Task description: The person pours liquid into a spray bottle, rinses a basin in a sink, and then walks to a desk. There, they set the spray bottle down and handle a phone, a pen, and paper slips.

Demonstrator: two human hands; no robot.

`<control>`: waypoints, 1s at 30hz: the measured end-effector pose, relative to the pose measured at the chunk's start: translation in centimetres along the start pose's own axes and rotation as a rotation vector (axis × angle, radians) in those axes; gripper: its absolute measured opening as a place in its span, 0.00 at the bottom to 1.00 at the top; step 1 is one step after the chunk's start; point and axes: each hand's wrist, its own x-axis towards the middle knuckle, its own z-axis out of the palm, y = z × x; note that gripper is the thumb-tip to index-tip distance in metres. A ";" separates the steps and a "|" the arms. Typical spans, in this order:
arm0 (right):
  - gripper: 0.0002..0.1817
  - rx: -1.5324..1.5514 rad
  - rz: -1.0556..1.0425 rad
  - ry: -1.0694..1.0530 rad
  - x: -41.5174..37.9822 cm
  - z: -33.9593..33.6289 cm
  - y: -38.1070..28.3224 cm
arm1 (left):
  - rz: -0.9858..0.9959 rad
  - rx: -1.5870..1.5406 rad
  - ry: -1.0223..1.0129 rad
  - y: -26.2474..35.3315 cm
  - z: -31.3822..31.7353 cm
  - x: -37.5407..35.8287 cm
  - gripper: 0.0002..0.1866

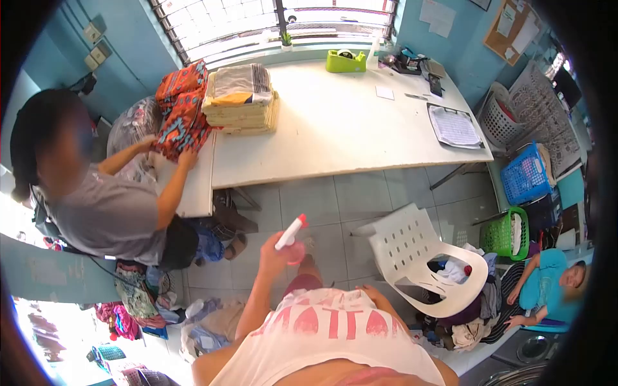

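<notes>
My left hand [273,255] is wrapped round a spray bottle [295,252], held out in front of my body above the tiled floor. The bottle has a white trigger head, a red nozzle and a pink lower part. My right hand [372,294] is low at my side by the hem of my white shirt [335,321], near the white plastic chair [412,248]. Its fingers do not show clearly, and nothing can be made out in it.
A long white table [335,122] bears stacked folded cloths [241,106], a green tape dispenser [346,61] and a clipboard [454,125]. At the left, a person handles orange patterned cloth [187,122]. Another person sits at the right near clothes and baskets [505,231].
</notes>
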 end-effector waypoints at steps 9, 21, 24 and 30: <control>0.27 0.188 -0.034 0.195 7.3 -5.3 -15.3 | 0.418 -0.413 -0.029 8.7 -1.7 27.5 0.14; 0.23 0.168 0.025 0.227 15.5 -15.7 -25.7 | 0.442 -0.471 0.355 18.8 -3.8 57.7 0.16; 0.23 0.604 0.222 0.254 14.2 -18.7 -29.2 | 0.464 -0.265 0.467 19.2 -4.9 63.8 0.20; 0.23 0.732 0.327 0.351 14.2 -21.6 -29.4 | 0.193 0.065 0.585 11.8 -6.6 75.8 0.22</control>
